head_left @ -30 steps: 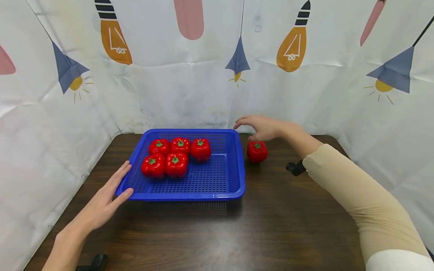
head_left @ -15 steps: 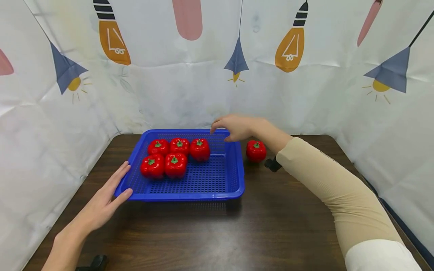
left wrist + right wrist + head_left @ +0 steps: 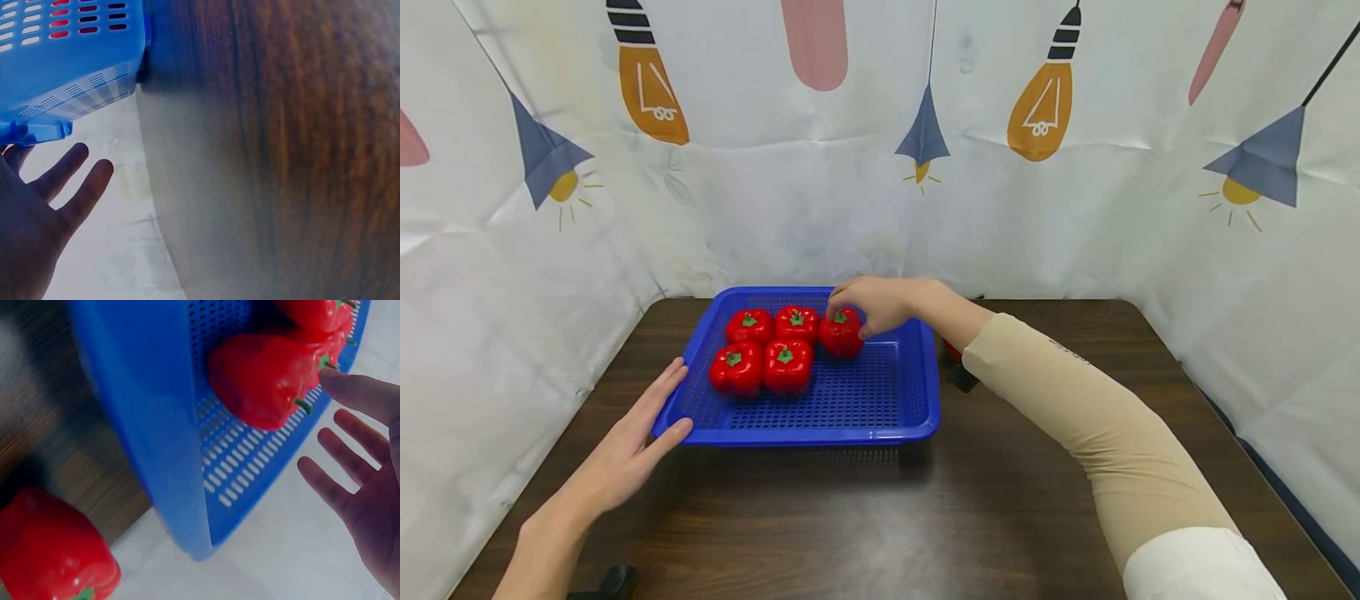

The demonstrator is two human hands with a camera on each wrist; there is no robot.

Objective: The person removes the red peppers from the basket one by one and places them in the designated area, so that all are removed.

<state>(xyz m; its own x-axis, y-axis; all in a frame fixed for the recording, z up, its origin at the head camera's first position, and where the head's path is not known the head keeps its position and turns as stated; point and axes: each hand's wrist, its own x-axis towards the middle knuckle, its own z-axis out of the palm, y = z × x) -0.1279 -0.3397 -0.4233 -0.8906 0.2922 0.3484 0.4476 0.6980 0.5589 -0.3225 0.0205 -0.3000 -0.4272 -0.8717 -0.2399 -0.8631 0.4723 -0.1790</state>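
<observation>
Observed at centre of the head view: right hand (image 3: 880, 302) directly over the rightmost red pepper (image 3: 841, 340) in the blue basket (image 3: 805, 437), fingers and thumb apart; unable to confirm contact. Noted at lower left: left hand (image 3: 625, 458) at the basket's left end, fingers spread, nearly straight, touching the rim. Counted left of centre, inside: four further red peppers (image 3: 787, 368). Found at lower left of the right wrist view: one red pepper (image 3: 53, 550) outside the basket. Seen below: dark wooden table (image 3: 850, 508).
</observation>
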